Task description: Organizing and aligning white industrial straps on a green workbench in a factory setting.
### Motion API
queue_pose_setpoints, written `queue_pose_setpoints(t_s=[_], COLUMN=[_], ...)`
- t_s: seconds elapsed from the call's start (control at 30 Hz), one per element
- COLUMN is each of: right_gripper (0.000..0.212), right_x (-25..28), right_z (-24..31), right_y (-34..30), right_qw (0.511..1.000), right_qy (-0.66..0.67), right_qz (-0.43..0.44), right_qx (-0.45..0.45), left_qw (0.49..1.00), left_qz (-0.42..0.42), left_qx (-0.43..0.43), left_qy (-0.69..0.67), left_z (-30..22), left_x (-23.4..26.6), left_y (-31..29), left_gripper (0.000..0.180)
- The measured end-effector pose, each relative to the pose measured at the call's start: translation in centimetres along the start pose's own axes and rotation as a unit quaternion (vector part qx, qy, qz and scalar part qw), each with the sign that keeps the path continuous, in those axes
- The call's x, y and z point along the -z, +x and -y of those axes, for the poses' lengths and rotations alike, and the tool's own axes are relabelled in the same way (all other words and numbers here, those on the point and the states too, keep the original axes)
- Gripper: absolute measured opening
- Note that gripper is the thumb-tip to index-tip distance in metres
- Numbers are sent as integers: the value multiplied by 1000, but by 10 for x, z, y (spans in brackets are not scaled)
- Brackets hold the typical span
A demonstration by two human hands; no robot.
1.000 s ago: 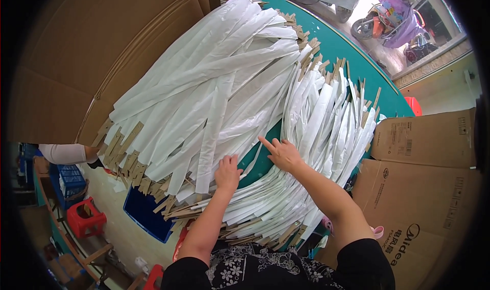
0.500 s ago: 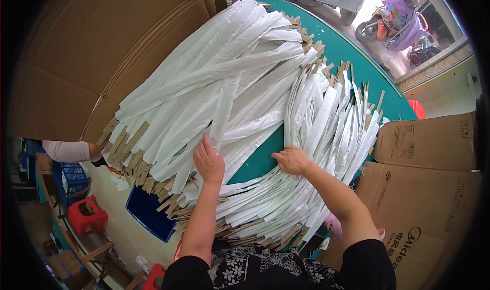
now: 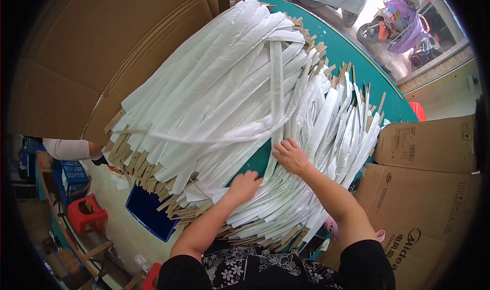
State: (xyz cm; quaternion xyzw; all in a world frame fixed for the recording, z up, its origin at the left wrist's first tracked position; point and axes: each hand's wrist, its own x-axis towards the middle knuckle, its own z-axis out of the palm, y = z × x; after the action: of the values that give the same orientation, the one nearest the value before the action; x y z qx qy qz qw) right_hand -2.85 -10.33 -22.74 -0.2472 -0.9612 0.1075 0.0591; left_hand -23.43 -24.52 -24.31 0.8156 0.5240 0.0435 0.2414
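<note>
Long flat white strips (image 3: 204,86) with stiff brown end pieces lie in a broad heap across the green table. To its right, more strips are gathered in a bent bundle (image 3: 326,132). One white strip (image 3: 276,86) runs lengthwise over the gap between them, down to my hands. My left hand (image 3: 245,186) has curled fingers at its lower end; the exact grip is partly hidden. My right hand (image 3: 292,156) is bent over this strip and the bundle's inner edge, fingers closed. Another strip (image 3: 209,139), blurred, curves across the heap.
Cardboard stands at the left (image 3: 76,50) and a printed carton (image 3: 418,203) at the right. Below the left edge are a blue bin (image 3: 150,213) and a red stool (image 3: 88,214). Another person's sleeve (image 3: 66,149) shows at the far left. A covered scooter (image 3: 398,24) is beyond the table.
My left hand has moved right and nearer to me, and a strip now lies beside the bundle. Another strip has swung toward me. My right hand has shifted slightly, its fingers now bent.
</note>
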Motion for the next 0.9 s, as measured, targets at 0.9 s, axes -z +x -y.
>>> queue_pose_setpoints(t_s=[0.9], right_gripper=[14], right_x=[7], right_z=[1], right_y=[-15], right_qw=[998], right_qy=[48], right_qz=[3], right_qx=[29], left_qw=[955], left_qz=[73], left_qx=[269], left_qy=[-102], left_z=[-20], left_x=[20], left_y=[33], left_gripper=[49])
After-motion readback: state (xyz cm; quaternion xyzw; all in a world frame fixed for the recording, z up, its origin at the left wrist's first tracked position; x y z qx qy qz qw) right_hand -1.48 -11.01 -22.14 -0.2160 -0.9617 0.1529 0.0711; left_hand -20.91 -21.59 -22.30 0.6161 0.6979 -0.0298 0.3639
